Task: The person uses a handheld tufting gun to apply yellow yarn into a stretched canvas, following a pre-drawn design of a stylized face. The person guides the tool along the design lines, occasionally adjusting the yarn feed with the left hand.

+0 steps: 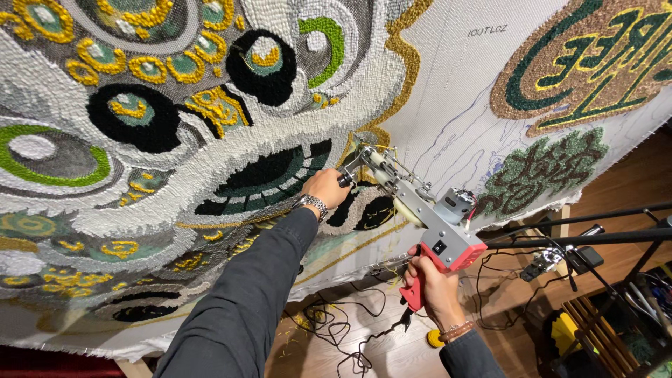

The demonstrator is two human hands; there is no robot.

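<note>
pressing a red-and-grey tufting gun (427,224) against the stretched rug cloth (448,105), the right hand (430,280) is gripping its red handle below while the left hand (327,187) is clasping the front grip ahead, steadying the needle.

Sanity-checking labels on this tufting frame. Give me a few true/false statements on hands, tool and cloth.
1. The right hand grips the red handle of the tufting gun. True.
2. The left hand rests on the floor. False: it holds the gun's front grip, up against the tufted cloth.
3. The left wrist wears a metal watch. True.
4. The cloth is fully tufted. False: bare white backing with drawn lines shows right of the gun.
5. Cables lie on the wooden floor. True.
</note>
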